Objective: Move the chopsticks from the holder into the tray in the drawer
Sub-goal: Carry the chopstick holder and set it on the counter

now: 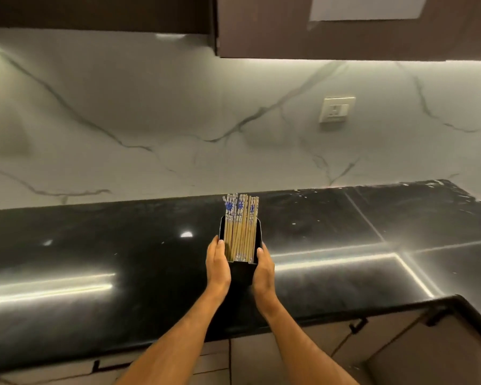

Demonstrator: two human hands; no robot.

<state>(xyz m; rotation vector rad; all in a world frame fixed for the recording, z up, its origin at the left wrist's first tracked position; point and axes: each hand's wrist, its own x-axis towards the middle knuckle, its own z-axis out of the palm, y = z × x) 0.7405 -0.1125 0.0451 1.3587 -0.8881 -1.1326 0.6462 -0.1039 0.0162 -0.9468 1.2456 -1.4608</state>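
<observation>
A black box-shaped holder stands on the dark countertop, near the middle of the view. Several bamboo chopsticks with blue-and-white patterned ends stick up out of it, leaning toward the wall. My left hand presses against the holder's left side and my right hand against its right side, so both hands clasp it between them. No drawer tray is in view.
A white marble backsplash with a wall socket rises behind the counter. Dark upper cabinets hang overhead. Below the counter's front edge are beige drawer fronts with black handles. The counter turns a corner at the right.
</observation>
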